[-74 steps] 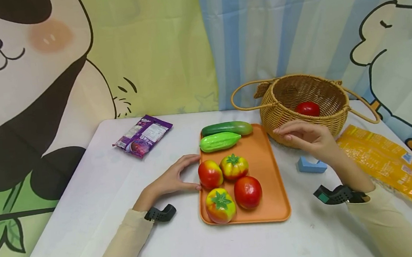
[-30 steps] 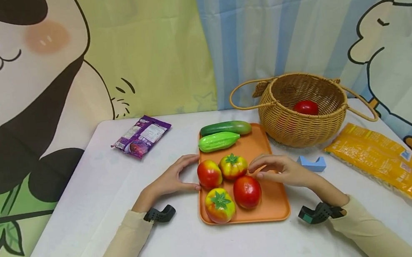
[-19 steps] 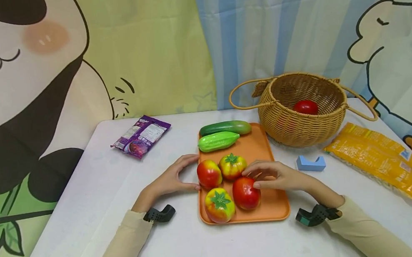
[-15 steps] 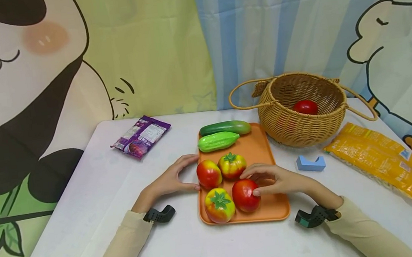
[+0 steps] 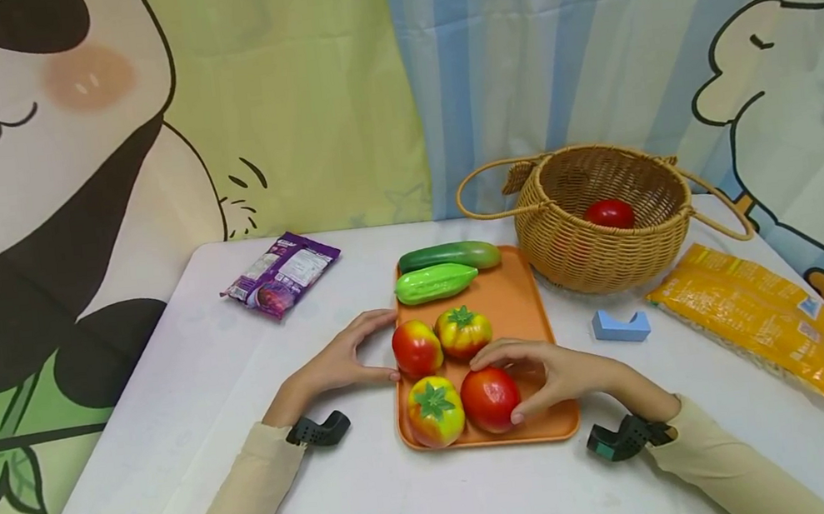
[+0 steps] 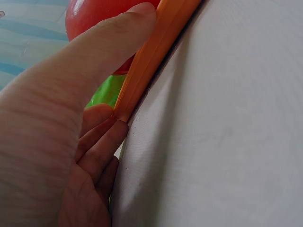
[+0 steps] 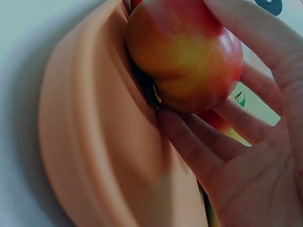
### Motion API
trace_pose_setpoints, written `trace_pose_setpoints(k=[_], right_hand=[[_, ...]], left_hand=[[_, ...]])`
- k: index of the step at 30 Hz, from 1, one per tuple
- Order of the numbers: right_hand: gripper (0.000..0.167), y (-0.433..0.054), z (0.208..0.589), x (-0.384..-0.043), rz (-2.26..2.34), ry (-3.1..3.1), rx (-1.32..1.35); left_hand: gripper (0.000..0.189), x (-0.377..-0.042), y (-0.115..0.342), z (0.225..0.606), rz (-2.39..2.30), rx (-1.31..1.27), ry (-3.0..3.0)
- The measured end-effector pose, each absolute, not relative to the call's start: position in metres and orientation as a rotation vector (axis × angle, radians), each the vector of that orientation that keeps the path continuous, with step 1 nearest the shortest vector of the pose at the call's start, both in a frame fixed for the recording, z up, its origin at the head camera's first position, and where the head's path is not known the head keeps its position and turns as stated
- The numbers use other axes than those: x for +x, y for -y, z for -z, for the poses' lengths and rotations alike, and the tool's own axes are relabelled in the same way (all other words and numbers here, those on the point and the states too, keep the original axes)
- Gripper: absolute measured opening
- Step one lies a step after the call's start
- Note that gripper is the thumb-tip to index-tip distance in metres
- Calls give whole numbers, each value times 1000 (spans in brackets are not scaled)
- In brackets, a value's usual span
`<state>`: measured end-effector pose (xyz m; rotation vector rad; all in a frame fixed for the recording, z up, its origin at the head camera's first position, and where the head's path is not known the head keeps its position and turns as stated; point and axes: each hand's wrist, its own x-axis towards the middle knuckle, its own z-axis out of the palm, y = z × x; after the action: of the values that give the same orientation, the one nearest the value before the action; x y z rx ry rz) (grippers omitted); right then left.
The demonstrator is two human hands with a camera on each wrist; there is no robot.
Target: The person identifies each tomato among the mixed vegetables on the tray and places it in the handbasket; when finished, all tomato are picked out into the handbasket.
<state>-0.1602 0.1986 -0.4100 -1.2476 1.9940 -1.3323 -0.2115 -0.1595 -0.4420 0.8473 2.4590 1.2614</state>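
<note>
My right hand (image 5: 570,370) curls round a toy tomato (image 5: 489,401), red on top, near the front of an orange tray (image 5: 518,304). In the right wrist view this tomato (image 7: 184,56) shows a red and yellow side, with thumb above and fingers below. My left hand (image 5: 336,361) rests at the tray's left rim, fingers fairly straight; in the left wrist view its fingertips touch the tray edge (image 6: 151,52). Close by lie a red-yellow tomato (image 5: 417,349) and two leaf-topped tomatoes, one behind (image 5: 463,332) and one in front (image 5: 435,412).
A cucumber (image 5: 450,257) and a light green ridged vegetable (image 5: 436,283) lie at the tray's back. Behind right stands a wicker basket (image 5: 601,258) holding a red item (image 5: 609,214). A blue block (image 5: 620,325), an orange packet (image 5: 758,317) and a purple packet (image 5: 282,276) lie around.
My right hand has come from beside the basket to the tray and taken hold of the red tomato, which has shifted slightly toward the front. The left hand has stayed put.
</note>
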Motion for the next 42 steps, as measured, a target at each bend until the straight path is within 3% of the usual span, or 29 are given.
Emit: trace_pose_setpoints(k=[42], right_hand=[[60, -216, 388, -165, 1314, -1992, -1238]], left_hand=[[89, -210, 160, 441, -1275, 844, -2450]])
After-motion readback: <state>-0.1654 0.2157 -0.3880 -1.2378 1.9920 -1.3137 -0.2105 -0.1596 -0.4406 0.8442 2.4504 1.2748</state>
